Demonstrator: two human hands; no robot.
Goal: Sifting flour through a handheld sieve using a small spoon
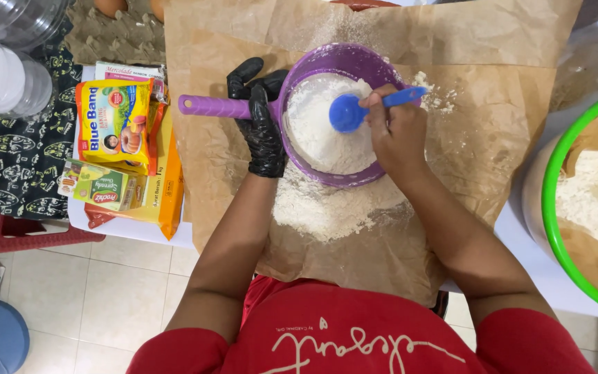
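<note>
A purple sieve full of white flour hangs over brown paper on the table. My left hand, in a black glove, grips the sieve where its long purple handle meets the rim. My right hand, bare, holds a blue plastic scoop by its handle, the bowl of the scoop resting on the flour inside the sieve. Sifted flour lies in a heap on the paper just below the sieve.
Yellow and green food packets are stacked on the table's left side. A green-rimmed bowl lined with paper and holding flour stands at the right. Clear plastic jars and an egg tray sit top left. Tiled floor lies below.
</note>
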